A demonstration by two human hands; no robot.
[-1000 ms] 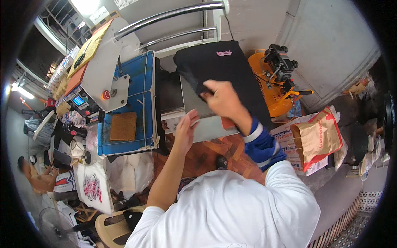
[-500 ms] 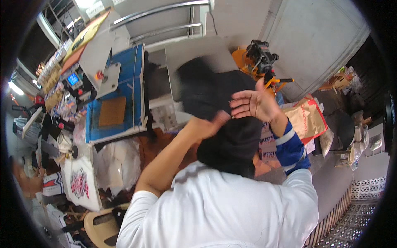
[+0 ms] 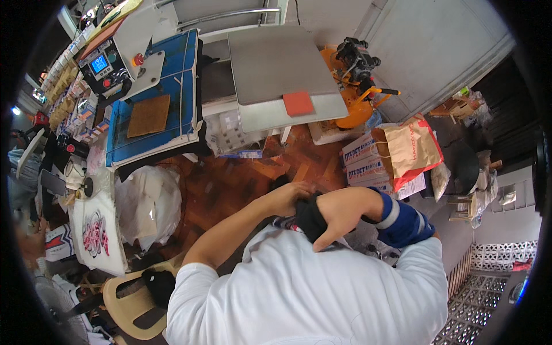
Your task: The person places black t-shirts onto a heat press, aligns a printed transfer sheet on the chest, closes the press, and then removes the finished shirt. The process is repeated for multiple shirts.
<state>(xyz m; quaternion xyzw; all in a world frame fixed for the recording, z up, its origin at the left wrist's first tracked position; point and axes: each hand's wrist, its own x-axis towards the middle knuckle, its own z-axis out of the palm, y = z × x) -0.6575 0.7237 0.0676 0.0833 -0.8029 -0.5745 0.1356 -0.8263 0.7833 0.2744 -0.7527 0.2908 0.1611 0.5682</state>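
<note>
A bunched black cloth point(image 3: 311, 219) is gathered close against the front of my white shirt. My right hand point(image 3: 351, 211) is closed round its near side, back of the hand upward and thumb pointing down. On its far left side, my left hand point(image 3: 289, 198) grips the same bundle, with the fingertips partly hidden. A blue sleeve band with a grey stripe point(image 3: 397, 218) covers my right forearm. Below the hands, a dark striped edge shows beside my shirt. Most of the cloth is hidden by my hands and body.
Ahead are a grey press plate point(image 3: 276, 63) with a red-orange pad point(image 3: 298, 103) and a blue press bed point(image 3: 132, 144) carrying a brown square. An orange compressor point(image 3: 351, 118), boxes point(image 3: 359, 158) and a paper bag point(image 3: 409, 150) stand right. A beige chair point(image 3: 123, 310) is lower left.
The black cloth has come down from before the grey plate to my body and is now bunched. My right hand, open before, has closed on it. The red-orange pad is now uncovered.
</note>
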